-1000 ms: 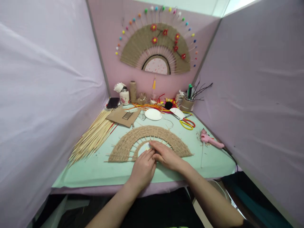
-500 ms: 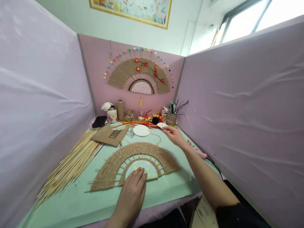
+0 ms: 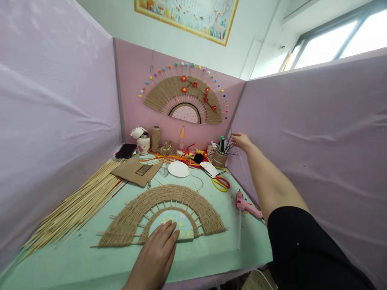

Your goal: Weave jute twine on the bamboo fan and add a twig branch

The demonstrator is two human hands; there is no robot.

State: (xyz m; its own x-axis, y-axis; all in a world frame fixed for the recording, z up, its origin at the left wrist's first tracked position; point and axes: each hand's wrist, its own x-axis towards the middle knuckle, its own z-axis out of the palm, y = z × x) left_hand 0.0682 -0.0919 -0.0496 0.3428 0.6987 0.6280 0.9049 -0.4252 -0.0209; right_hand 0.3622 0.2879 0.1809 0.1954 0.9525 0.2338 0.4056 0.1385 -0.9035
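A half-ring fan woven from brown twine over thin sticks (image 3: 121, 219) lies on the table in front of me. Its centre is a pale blue half-disc with yellow marks (image 3: 183, 225). My left hand (image 3: 155, 247) rests flat on that half-disc, fingers stretched out, covering its lower left part. At the back right, my right hand (image 3: 242, 141) reaches to the dark twigs (image 3: 232, 150) standing in a twine-wrapped pot (image 3: 220, 159). Its fingers are stretched apart beside the twigs; whether they touch one is too small to make out.
Scissors (image 3: 222, 184) and a pink glue gun (image 3: 248, 206) lie on the right. Bamboo sticks (image 3: 75, 201) spread along the left, beside cardboard (image 3: 136, 169). White ovals (image 3: 178, 169) lie centrally. A finished fan (image 3: 163, 94) hangs on the pink back panel (image 3: 130, 80).
My right hand has moved from the white piece and scissors, which now lie on the table, up and right to the twigs. My left hand stays on the fan. The view has shifted.
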